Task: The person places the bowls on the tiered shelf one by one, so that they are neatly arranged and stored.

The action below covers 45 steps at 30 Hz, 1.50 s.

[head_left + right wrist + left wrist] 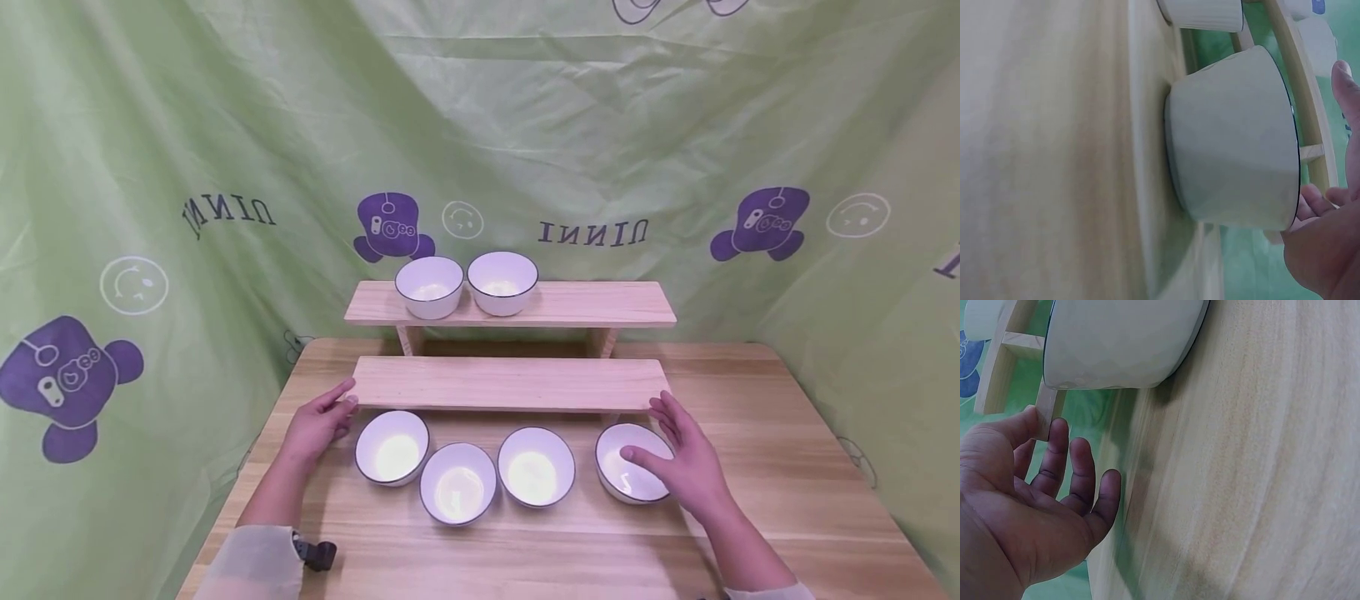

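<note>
Plank of pale wood (510,384) lies lengthwise left-to-right, just beyond white, dark-rimmed round bowls (536,468); left hand (316,423) pinches its left end, right hand (692,463), spread, meets its right end.

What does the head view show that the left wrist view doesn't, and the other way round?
Only the head view shows the right hand and the insides of the bowls. Only the left wrist view shows the palm of the left hand. Both show the lower shelf, the leftmost front bowl, the wooden table and the green cloth.
</note>
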Available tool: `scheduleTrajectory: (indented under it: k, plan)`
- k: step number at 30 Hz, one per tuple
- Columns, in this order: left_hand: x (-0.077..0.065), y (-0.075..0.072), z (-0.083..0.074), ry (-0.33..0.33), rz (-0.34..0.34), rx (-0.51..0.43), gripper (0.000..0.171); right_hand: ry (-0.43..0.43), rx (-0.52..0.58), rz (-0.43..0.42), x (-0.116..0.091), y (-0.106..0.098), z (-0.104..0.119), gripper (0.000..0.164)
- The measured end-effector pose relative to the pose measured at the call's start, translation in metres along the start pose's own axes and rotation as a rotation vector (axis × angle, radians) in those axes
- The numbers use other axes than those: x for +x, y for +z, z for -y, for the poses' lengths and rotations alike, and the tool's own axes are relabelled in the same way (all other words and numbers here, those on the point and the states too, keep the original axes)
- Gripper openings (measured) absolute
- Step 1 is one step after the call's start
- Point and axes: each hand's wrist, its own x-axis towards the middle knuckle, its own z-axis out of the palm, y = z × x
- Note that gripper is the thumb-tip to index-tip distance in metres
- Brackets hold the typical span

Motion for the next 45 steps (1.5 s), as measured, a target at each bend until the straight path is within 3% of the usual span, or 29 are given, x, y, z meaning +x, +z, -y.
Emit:
scheduleTrajectory:
  k: [9,19,25,31,40,45]
  plan:
    - [0.000,-0.001,0.001,-0.006,-0.003,-0.008,0.060,-0.015,-0.038,0.017,-0.007,0.000,-0.005,0.115]
    - [0.000,-0.001,0.000,-0.013,0.001,-0.020,0.060,0.007,-0.183,0.076,-0.012,-0.003,-0.007,0.115]
    - [0.000,0.000,0.001,-0.017,0.007,-0.020,0.061,0.043,-0.225,0.132,-0.016,-0.003,-0.010,0.125]
    - [0.000,0.000,0.000,-0.024,0.018,-0.005,0.061,0.010,-0.229,0.156,-0.018,-0.003,-0.015,0.136]
    - [-0.010,0.002,-0.020,-0.056,0.035,-0.019,0.057,-0.029,-0.261,0.184,-0.021,-0.005,-0.018,0.146]
    - [-0.005,0.001,-0.011,-0.049,0.027,-0.015,0.058,-0.023,-0.285,0.187,-0.024,-0.005,-0.018,0.145]
